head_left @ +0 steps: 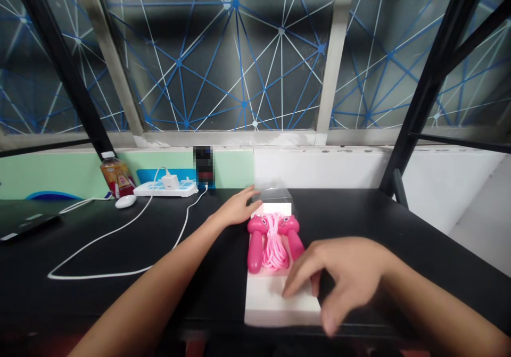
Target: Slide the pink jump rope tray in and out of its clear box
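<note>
A jump rope (pixel 274 245) with pink handles and a coiled pale-pink cord lies in front of me, on or in a white and pink box (pixel 271 298) near the table's front edge. Behind the rope is a clear plastic piece (pixel 275 193). My left hand (pixel 238 207) is at the left side of that plastic, fingers stretched out and thumb apart. Over the near right part of the box is my right hand (pixel 347 272), its fingers bent and spread, close to the right handle. Whether its fingertips touch the box, I cannot tell.
The black table (pixel 343 216) runs to the wall. At the back left are a bottle (pixel 117 176), a white mouse (pixel 125 201), a power strip (pixel 165 188) and a blurred-out upright device (pixel 204 165). A white cable (pixel 99 277) loops leftward. Black frame posts (pixel 423 91) rise at both sides.
</note>
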`<state>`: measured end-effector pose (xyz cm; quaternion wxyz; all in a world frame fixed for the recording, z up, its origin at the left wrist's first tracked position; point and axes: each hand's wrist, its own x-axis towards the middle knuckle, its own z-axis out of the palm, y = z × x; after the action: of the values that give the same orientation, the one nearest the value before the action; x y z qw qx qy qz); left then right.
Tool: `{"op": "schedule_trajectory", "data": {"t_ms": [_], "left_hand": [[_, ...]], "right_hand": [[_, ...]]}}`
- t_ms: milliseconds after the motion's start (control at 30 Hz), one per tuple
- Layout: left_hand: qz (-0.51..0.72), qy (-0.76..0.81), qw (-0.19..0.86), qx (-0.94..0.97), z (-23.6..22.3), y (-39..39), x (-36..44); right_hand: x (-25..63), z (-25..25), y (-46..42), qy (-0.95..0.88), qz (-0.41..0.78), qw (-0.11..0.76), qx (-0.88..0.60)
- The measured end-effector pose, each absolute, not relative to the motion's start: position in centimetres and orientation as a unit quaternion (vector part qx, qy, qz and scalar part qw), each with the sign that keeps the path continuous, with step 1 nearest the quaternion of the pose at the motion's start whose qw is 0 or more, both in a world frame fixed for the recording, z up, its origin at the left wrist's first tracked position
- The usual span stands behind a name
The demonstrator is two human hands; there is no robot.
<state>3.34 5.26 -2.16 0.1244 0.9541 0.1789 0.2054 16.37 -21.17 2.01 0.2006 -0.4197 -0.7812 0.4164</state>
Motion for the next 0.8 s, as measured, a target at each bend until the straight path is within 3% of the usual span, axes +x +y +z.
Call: {"op": "schedule_trajectory", "data": {"t_ms": [67, 133, 200, 267, 467, 800], "left_hand": [[0.224, 0.171, 0.108, 0.953, -1.3, 4.7, 2.5], [0.250, 0.169, 0.088, 0.949, 0.0, 3.8, 1.4], [0.194, 0.156, 0.095, 0.964, 1.1, 2.6, 0.2], [0.098, 0.123, 0.134, 0.978, 1.9, 1.5, -0.6], [0.082, 0.140, 0.122, 0.979, 1.4, 0.3, -0.7], [0.024, 0.139, 0.236, 0.962, 0.7, 0.7, -0.3]], "right_hand": [[17.5, 2.1, -20.7, -0.735, 0.407, 0.242, -0.486], [18.5, 1.6, -19.9, -0.695, 0.258, 0.296, -0.602], [19.1, 0.7, -19.0, -0.664, 0.051, 0.305, -0.681], [19.4, -0.4, -18.1, -0.663, -0.008, 0.276, -0.696], [18.5, -2.6, -16.8, -0.657, 0.027, 0.284, -0.698], [19.6, -2.3, -16.9, -0.641, 0.046, 0.294, -0.708]]}}
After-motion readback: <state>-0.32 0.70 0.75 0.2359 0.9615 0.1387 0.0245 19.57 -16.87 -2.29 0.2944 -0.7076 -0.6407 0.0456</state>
